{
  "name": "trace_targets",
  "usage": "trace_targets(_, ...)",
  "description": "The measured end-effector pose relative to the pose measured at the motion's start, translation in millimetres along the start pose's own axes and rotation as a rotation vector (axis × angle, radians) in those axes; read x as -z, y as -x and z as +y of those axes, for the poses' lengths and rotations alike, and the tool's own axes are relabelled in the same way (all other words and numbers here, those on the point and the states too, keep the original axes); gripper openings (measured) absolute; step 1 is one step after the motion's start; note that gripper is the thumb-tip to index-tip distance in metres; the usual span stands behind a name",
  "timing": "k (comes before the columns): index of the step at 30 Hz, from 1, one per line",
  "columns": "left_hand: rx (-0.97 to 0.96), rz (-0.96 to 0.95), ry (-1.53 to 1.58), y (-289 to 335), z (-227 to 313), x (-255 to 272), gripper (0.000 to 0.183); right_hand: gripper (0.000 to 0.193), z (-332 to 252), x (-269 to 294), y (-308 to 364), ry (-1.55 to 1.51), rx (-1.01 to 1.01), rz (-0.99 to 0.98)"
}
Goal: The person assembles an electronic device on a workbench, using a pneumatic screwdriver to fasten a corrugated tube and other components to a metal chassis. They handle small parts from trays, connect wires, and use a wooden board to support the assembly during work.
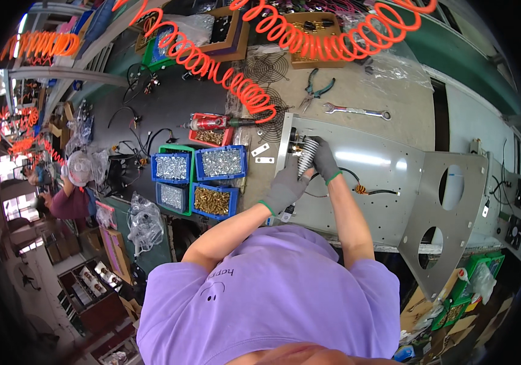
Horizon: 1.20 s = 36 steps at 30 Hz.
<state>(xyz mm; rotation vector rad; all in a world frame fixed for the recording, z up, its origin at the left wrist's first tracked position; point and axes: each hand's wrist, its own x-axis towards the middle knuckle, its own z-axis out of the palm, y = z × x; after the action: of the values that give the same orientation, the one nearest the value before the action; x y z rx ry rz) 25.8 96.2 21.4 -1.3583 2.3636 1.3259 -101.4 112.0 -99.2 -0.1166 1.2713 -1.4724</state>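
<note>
Head view shows two gray-gloved hands close together over a big gray metal panel [367, 143] on the bench [421, 82]. Between them is a ribbed silver piece [308, 157], tilted, near the panel's left end. The right hand [327, 159] has its grip curled around the right side of the piece. The left hand [289, 184] has its grip closed on the lower end, though some fingertips are hidden.

The piece looks like metal, so I think it is hard and stiff, and small enough to feel fairly light. Its ridges should help the gloves stay on, but smooth metal may still slip a little. The middle looks like a good place to hold it, with one hand on each side. It doesn't look easy to break, but the ridges might bend if squeezed hard. The black wire [348, 176] nearby looks soft and bendy, so keep fingers from tugging it.
</note>
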Motion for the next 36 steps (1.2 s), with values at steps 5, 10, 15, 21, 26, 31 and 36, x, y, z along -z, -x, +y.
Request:
trace_targets(5, -0.005, 0.031, 0.038, -1.7, -7.8, -4.7, 0.054, 0.027, -3.9, 1.9, 1.6, 0.109, 0.022, -0.028)
trace_targets(10, -0.034, 0.064, 0.053, -1.1, -5.0, -3.2, 0.053, 0.026, -2.7, 8.9, -4.4, 0.22, 0.018, 0.004)
trace_targets(15, -0.041, 0.07, 0.075, -2.8, -5.9, -0.1, 0.052, 0.028, -4.4, 6.4, -4.9, 0.281, 0.08, 0.011)
trace_targets(21, -0.026, 0.054, 0.094, -2.2, -6.7, 3.1, 0.053, 0.028, -14.6, 3.3, -2.1, 0.356, 0.102, 0.002)
trace_targets(26, -0.036, 0.084, 0.053, -1.8, -7.9, 0.4, 0.057, 0.029, -13.0, 5.0, -3.9, 0.354, 0.136, -0.019)
trace_targets(31, 0.02, 0.029, 0.093, -1.7, -6.6, 2.9, 0.066, 0.028, -6.6, 7.0, -4.4, 0.382, 0.302, 0.016)
trace_targets(36, 0.001, 0.062, 0.131, -4.5, -10.7, -0.9, 0.061, 0.031, -24.3, -3.5, 3.1, 0.353, 0.154, 0.023)
